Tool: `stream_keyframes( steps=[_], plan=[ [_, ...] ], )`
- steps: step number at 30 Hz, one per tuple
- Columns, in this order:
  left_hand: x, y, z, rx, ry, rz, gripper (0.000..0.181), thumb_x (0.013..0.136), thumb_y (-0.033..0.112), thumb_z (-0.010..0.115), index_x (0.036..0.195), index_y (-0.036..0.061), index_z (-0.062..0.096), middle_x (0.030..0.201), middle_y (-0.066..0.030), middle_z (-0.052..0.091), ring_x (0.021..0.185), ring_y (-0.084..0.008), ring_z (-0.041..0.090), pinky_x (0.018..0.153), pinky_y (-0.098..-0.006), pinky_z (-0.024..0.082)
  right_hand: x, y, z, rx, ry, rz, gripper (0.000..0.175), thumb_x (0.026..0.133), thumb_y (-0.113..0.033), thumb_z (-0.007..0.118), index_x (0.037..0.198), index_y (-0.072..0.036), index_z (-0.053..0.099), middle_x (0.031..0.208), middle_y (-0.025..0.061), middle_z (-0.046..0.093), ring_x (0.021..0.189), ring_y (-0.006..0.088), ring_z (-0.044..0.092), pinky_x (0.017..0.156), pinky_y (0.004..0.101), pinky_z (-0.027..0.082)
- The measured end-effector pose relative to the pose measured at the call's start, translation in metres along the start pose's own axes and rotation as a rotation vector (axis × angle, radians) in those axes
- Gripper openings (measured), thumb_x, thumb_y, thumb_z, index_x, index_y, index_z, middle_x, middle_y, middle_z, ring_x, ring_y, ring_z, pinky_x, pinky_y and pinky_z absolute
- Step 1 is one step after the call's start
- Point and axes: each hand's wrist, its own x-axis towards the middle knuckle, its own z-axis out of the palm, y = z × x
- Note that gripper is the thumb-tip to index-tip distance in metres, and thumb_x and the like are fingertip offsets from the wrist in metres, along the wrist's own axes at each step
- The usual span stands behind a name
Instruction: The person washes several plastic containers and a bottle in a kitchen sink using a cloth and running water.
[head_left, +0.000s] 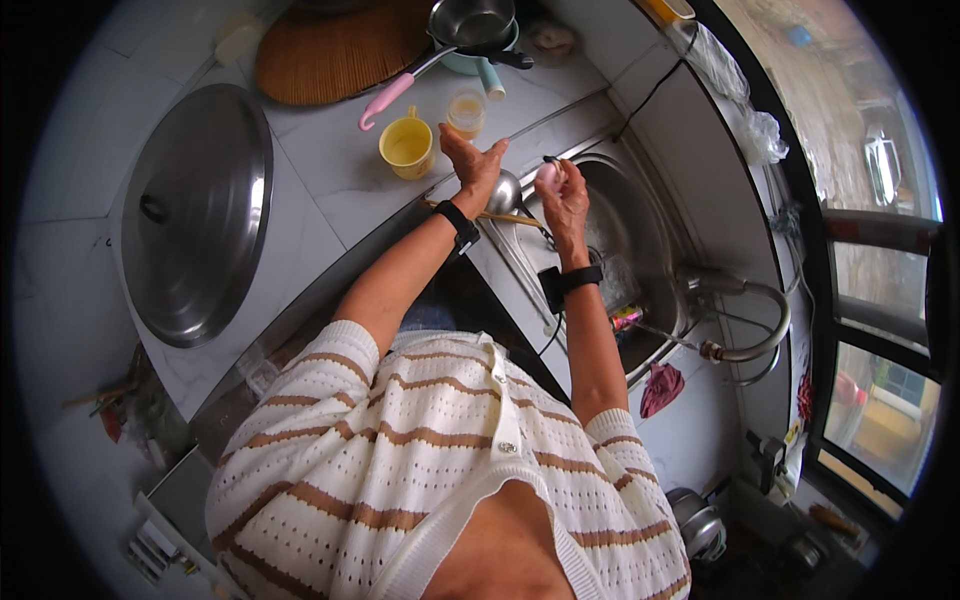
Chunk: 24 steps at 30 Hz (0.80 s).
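Note:
My left hand (476, 172) is over the counter's edge beside the sink, fingers apart and nothing seen in them. Just beyond its fingertips stands a clear jar (466, 112) with pale yellowish contents; whether they touch cannot be told. A yellow mug (406, 148) sits to the left of that hand. My right hand (566, 199), above the sink basin, holds a small rounded pink object (550, 176) with a dark piece by its top; fingers partly hide it. Between the hands, a metal ladle (504, 192) and wooden chopsticks (517, 220) lie at the sink's rim.
A stainless steel sink (664, 217) with a curved faucet (772, 322) is on the right. A large metal lid (199, 217) covers the left counter. Behind are a woven brown mat (330, 52) and a saucepan (472, 22) with a pink handle. A maroon cloth (661, 390) hangs by the sink.

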Motion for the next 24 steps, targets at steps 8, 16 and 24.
stream_keyframes(
  steps=[8,16,24],
  plan=[
    [0.003,-0.004,-0.007,0.026,0.023,0.104,0.099,0.065,0.012,0.075,0.136,-0.0084,0.009,0.134,-0.0312,0.023,0.127,-0.0415,0.024,0.107,-0.0430,0.021,0.029,-0.067,0.055,0.744,-0.261,0.275,0.045,0.083,-0.004,0.057,0.126,0.002,0.042,0.110,0.0108,0.056,0.089,0.0170,0.057,0.075,0.0292,0.048],
    [0.043,0.008,-0.017,0.022,0.004,0.049,0.093,0.061,0.017,0.077,0.134,-0.0055,0.024,0.128,-0.0267,0.038,0.117,-0.0384,0.041,0.100,-0.0393,0.034,0.048,-0.081,0.082,0.820,-0.265,0.319,0.049,0.088,-0.010,0.053,0.132,0.000,0.034,0.116,0.0131,0.052,0.094,0.0207,0.056,0.079,0.0332,0.049],
    [0.030,0.030,-0.023,0.181,-0.128,0.362,0.060,0.063,0.034,0.079,0.106,0.0054,0.048,0.099,-0.0148,0.051,0.095,-0.0339,0.052,0.078,-0.0411,0.045,0.048,-0.057,0.060,0.915,-0.267,0.311,0.045,0.090,-0.028,0.055,0.127,-0.007,0.040,0.115,0.0063,0.052,0.095,0.0174,0.055,0.080,0.0335,0.048]
  ],
)
